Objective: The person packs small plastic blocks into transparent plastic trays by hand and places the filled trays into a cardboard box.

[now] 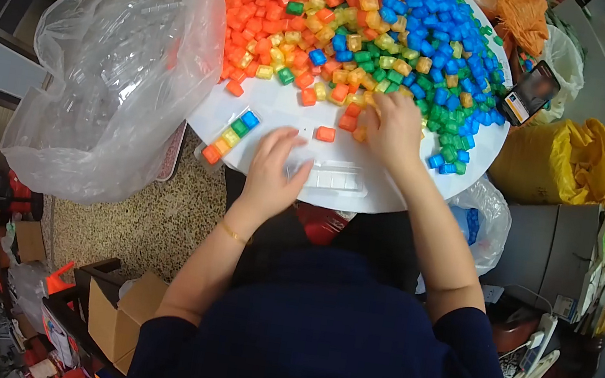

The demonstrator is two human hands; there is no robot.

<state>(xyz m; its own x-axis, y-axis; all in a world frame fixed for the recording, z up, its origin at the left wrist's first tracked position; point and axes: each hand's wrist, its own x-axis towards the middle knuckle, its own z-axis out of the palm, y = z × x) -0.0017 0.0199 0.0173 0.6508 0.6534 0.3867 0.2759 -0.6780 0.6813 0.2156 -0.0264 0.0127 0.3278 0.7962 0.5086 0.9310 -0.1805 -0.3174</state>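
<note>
A white table (209, 110) with a rounded edge stands before the person. A large clear plastic bag (43, 106), stuffed with clear plastic trays (130, 41), bulges at its left side. Over the far part of the table spreads a heap of small translucent plastic blocks (385, 38): orange-red at the left, yellow mostly through the middle, blue at the far right, and green toward the near right. A yellow sack (554, 162) stands to the right, and an open cardboard box (118, 318) is at the near left.

The two hands are apart. The right hand (396, 129) reaches to the heap's near edge, fingers bent down beside orange and yellow blocks; whether it grips one cannot be told. The left hand (274, 173) is half open, its thumb by the left end of a compartmented clear tray (336, 180) at the table's near edge; contact is unclear. A smartphone (530, 93) is at the table's right edge. Left of the left hand lies a filled tray (232, 136), set at a slant, with blue and green blocks at its far end, yellow in the middle and orange at the near end. A single orange block (325, 134) lies between the hands.
</note>
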